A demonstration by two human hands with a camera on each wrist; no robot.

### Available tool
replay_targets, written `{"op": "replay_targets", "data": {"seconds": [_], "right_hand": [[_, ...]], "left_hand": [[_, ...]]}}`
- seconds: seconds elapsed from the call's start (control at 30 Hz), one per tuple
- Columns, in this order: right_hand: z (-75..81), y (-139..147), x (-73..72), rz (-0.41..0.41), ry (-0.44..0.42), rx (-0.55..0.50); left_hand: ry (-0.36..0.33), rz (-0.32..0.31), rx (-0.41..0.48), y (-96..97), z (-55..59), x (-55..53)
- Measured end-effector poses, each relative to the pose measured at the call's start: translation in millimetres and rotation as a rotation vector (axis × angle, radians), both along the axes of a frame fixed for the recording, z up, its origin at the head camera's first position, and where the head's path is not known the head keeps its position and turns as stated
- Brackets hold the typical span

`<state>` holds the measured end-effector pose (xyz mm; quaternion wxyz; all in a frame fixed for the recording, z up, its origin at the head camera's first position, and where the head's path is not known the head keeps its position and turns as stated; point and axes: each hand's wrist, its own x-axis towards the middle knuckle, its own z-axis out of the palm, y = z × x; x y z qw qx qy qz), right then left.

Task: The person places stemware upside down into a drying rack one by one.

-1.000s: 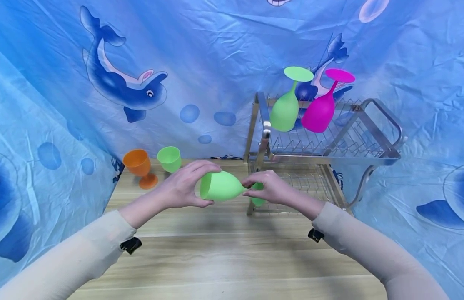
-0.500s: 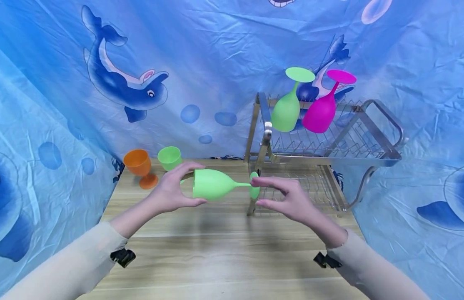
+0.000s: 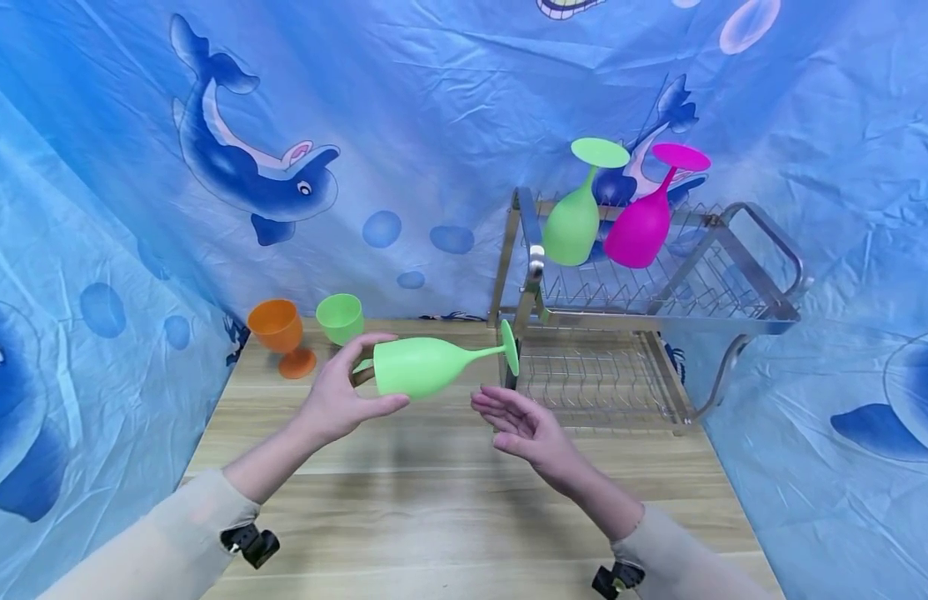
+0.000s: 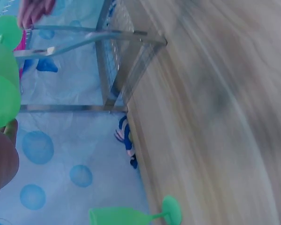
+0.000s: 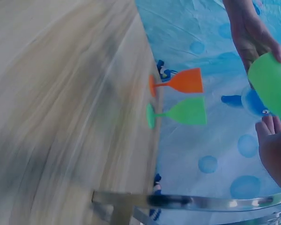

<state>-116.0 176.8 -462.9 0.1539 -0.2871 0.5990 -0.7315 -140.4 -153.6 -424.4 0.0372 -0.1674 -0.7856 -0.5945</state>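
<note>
My left hand (image 3: 336, 404) grips a light green plastic goblet (image 3: 419, 367) around its rim, thumb below and fingers above. The goblet lies roughly level in the air over the table, its stem and round foot pointing right and slightly up. Just below the foot, my right hand (image 3: 535, 437) is held with relaxed fingers, apart from the goblet and holding nothing. In the left wrist view the held goblet (image 4: 3, 101) is cut off by the frame's edge. The right wrist view shows its green bowl (image 5: 271, 86) between the left hand (image 5: 253, 35) and the right hand (image 5: 276, 150).
An orange goblet (image 3: 275, 327) and another green goblet (image 3: 340, 318) stand upright at the table's back left. On the right stands a two-tier metal dish rack (image 3: 666, 321). Its upper tier holds an upside-down green goblet (image 3: 572, 227) and a magenta one (image 3: 639, 229). A blue dolphin-print curtain (image 3: 434, 125) surrounds the table.
My right hand has let go of the goblet's stem and moved down from it. The goblet has shifted left in my left hand, and its foot end has tipped up.
</note>
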Motion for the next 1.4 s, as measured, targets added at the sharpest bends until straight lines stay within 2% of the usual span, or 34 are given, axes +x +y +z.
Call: {"op": "replay_targets", "data": {"seconds": [0.13,0.3,0.6,0.7,0.83,1.07,1.4], "right_hand": [[-7.6,-16,-10.4,-0.047,-0.033,-0.112],[-1.3,-36,-21.7,-0.09,-0.104,-0.207],[9.8,-55,-40.7,-0.096,0.035,-0.261],[12.2,-57,-44.1,-0.116,0.076,-0.259],[14.3,-58,-46.9,-0.141,0.102,-0.247],[16.0,-57,-47.5,-0.154,0.087,-0.247],[17.0,-56,-52.3,-0.193,0.069,-0.193]], "left_hand": [[-0.037,-0.02,0.093,6.2,-5.6,3.8],[-0.101,-0.047,0.173,17.1,-11.8,9.5],[-0.251,-0.098,0.305,35.8,-21.4,15.2],[-0.327,-0.106,0.349,40.7,-24.0,15.7],[-0.396,-0.113,0.404,46.4,-26.2,16.4],[-0.453,-0.153,0.496,52.5,-28.2,16.4],[-0.495,-0.183,0.516,58.4,-31.2,12.0]]}}
